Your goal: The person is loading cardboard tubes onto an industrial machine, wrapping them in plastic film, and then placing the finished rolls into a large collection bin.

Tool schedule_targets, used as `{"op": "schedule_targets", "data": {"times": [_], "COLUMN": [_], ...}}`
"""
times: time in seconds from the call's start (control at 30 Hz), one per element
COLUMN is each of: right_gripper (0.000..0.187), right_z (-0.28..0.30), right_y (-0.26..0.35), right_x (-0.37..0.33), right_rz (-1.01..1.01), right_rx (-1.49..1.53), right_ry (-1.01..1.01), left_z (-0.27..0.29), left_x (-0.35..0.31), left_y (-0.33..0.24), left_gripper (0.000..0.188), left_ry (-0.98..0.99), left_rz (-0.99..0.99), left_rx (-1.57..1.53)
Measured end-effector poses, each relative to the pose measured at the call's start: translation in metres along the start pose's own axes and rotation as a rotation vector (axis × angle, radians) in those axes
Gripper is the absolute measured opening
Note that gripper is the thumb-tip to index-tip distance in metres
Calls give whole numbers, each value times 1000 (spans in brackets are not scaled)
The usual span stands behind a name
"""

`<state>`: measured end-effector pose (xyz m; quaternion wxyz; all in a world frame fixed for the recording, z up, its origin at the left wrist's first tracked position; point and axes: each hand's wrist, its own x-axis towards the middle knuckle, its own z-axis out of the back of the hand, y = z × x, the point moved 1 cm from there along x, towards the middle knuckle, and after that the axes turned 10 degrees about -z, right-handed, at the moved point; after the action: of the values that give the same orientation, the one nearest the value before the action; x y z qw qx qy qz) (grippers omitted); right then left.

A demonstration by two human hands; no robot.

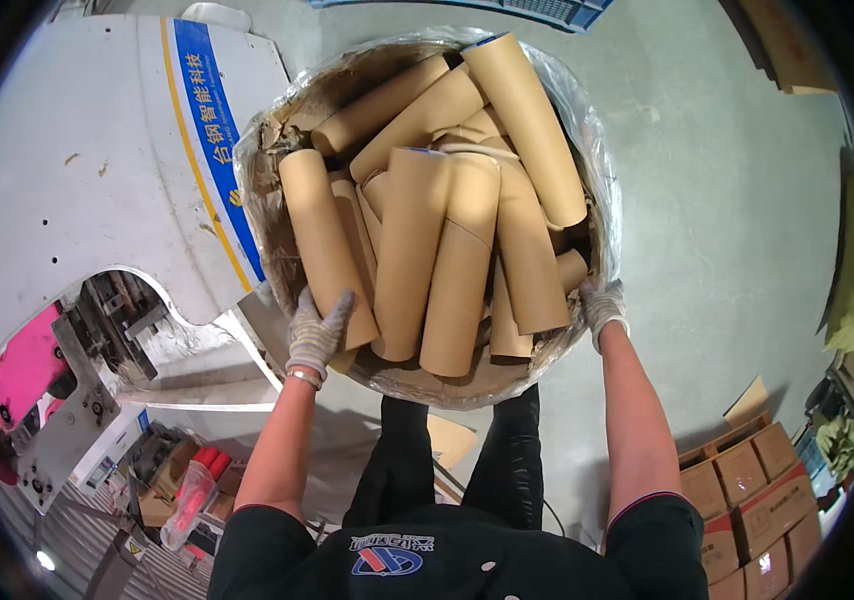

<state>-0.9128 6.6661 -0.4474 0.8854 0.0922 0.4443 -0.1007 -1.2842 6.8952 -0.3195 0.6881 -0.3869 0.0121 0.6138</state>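
Note:
In front of me is a large round bin [599,150], its rim covered in clear plastic film. Several brown cardboard tubes [413,255] lie piled inside at different angles, some with blue inside at the end. At the bin's near left edge my left hand [317,333], in a pale striped knit glove, grips the rim, its thumb lying against a cardboard tube [325,235]. A matching glove covers my right hand [604,306], which holds the near right edge. Part of the fingers of both hands is hidden by the rim.
A white machine [77,130] with a blue and yellow stripe stands close on the left. Beyond the bin is a blue plastic crate [547,12]. Stacked cardboard boxes [742,475] stand at the lower right, and red rolls [209,463] at the lower left.

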Motion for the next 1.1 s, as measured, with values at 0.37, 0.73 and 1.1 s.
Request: {"op": "schedule_targets", "data": {"times": [0.37, 0.73, 1.1], "right_gripper": [57, 39, 34], "right_z": [1, 23, 186], "right_y": [14, 17, -79], "right_x": [43, 44, -15], "right_rz": [-58, -19, 125], "right_rx": [-227, -454, -477], "right_ry": [6, 113, -86], "left_z": [59, 61, 56], "left_x": [109, 108, 36], "left_y": [69, 37, -116], "left_gripper": [70, 63, 33], "left_ry": [-450, 71, 38], "left_rz": [36, 202, -679], "left_rx": [142, 770, 742]}}
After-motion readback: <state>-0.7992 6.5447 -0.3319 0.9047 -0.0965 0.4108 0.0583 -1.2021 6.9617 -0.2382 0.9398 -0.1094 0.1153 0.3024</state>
